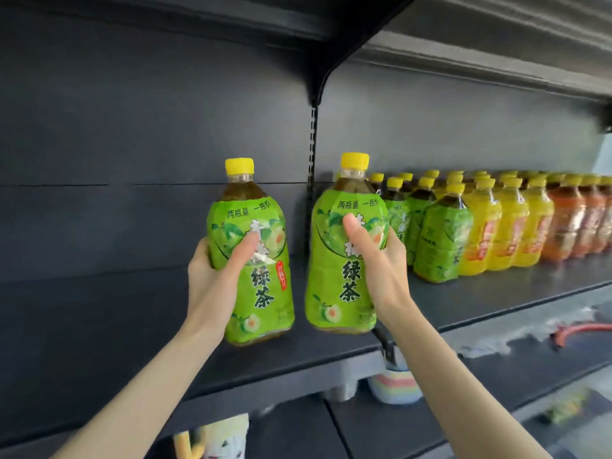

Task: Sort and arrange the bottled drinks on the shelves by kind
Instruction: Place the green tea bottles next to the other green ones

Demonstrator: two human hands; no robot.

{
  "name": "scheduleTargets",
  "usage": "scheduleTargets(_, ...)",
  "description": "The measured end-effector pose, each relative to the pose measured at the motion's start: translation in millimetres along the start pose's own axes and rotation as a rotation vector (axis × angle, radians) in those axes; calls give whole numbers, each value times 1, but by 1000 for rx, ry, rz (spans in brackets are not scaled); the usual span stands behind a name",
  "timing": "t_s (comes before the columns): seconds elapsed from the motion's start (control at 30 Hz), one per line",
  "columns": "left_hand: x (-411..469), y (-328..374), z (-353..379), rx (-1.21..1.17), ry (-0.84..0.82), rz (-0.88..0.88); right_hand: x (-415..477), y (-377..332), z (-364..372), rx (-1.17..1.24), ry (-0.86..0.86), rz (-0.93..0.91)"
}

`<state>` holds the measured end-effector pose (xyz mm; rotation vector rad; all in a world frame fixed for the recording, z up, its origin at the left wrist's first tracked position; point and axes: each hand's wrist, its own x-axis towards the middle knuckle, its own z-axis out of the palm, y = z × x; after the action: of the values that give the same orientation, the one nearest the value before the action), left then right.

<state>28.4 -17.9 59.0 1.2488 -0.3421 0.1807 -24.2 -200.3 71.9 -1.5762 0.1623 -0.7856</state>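
Observation:
I hold two large green tea bottles with yellow caps, upright, just above the dark shelf [298, 356]. My left hand [215, 273] grips the left green tea bottle [261, 293] around its middle. My right hand [381, 270] grips the right green tea bottle [334, 276], which is close to the row standing on the shelf. That row runs to the right: several green tea bottles [440, 240], then yellow drink bottles [510, 233], then orange-red drink bottles [573, 226].
The shelf's left part holds nothing behind my left hand. An upper shelf [480, 44] and its bracket [323, 81] hang overhead. Below the shelf edge sit a pastel striped tub [394, 389] and a pale packet [225, 435]. A red object [576, 329] lies lower right.

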Motion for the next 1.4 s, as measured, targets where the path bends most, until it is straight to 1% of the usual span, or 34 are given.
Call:
scheduleTargets(0.1,-35,-12,51,-44,-49,-31,-16,-4,-65,-47,21,-29)
scheduleTargets(0.2,-56,-19,92,-52,-82,-47,-21,-3,-117,-54,46,19)
scheduleTargets(0.33,-57,-23,132,-50,-108,-38,-6,0,-157,-78,83,-2)
scheduleTargets(0.43,-46,-31,161,-32,-125,-11,21,12,-178,-70,74,-35)
scheduleTargets(0.63,-24,-65,194,26,-127,15,68,44,-191,-50,-5,-29)
scheduleTargets(0.73,-11,-79,207,65,-122,15,90,58,-193,-101,-15,-42)
scheduleTargets(0.83,-3,-91,218,85,-110,24,107,72,-195,-99,-15,-49)
scheduleTargets(1.1,-10,-106,239,143,-47,36,123,89,-207,-103,-60,-154)
scheduleTargets(1.2,-20,-110,243,230,-20,44,122,90,-213,-156,-83,-199)
scheduleTargets(1.3,-29,-117,244,435,111,37,121,96,-221,-263,-119,-249)
scheduleTargets(1.33,-35,-121,244,500,149,38,119,100,-225,-288,-151,-252)
scheduleTargets(1.4,-49,-129,246,559,191,41,113,111,-234,-294,-245,-223)
